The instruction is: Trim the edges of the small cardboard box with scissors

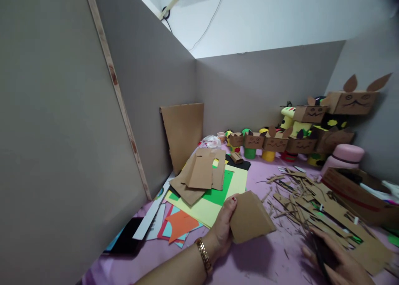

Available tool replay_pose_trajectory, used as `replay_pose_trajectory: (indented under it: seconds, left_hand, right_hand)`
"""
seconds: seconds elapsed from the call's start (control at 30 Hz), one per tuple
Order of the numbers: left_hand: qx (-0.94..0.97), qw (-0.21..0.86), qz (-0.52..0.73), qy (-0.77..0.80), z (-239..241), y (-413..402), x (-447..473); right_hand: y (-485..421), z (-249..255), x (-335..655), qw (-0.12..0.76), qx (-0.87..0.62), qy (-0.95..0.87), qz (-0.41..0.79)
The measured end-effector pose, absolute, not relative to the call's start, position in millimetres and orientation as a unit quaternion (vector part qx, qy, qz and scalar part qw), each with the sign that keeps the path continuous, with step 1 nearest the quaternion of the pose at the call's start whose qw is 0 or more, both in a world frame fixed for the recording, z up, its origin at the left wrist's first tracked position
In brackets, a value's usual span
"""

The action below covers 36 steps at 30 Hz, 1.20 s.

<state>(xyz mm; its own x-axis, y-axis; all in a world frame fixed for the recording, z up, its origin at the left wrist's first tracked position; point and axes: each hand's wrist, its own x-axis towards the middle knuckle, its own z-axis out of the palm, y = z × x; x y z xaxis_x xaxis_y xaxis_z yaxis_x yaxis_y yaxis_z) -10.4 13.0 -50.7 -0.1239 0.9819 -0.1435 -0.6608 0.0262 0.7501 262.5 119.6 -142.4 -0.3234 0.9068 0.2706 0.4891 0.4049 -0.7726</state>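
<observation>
My left hand (222, 229), with a gold watch band at the wrist, grips a folded piece of brown cardboard (251, 218) by its left edge, thumb on top. The cardboard is held above the pink-covered table. At the lower right, my right hand (339, 258) is closed round a dark, slim tool (318, 251) that looks like scissors, blurred and partly hidden by the fingers. Thin cardboard offcuts (293, 210) lie just beyond it.
Flat cardboard pieces (201, 172) rest on coloured paper sheets at the left. Nearby are orange paper (182, 223) and a black tablet-like object (127, 237). Cardboard animal heads (276, 143) on coloured cups line the back. A pink bottle (344, 157) and open cardboard box (358, 197) stand right.
</observation>
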Motion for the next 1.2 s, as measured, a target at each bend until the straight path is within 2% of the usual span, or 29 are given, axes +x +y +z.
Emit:
replay_pose_trajectory:
  seconds: [0.27, 0.47, 0.9, 1.2]
  left_hand:
    - [0.386, 0.665, 0.524, 0.366, -42, -2, -16]
    - [0.490, 0.603, 0.464, 0.426, -28, -5, -20]
    - [0.426, 0.414, 0.623, 0.509, -27, 13, -27]
    - [0.468, 0.215, 0.667, 0.539, -34, 12, -35]
  right_hand:
    - [105, -119, 245, 0.421, -0.477, -0.721, 0.274]
    - [97, -98, 234, 0.407, -0.472, -0.743, 0.241]
    - [89, -78, 230, 0.384, -0.435, -0.768, 0.272]
    - [87, -72, 228, 0.383, -0.424, -0.768, 0.289]
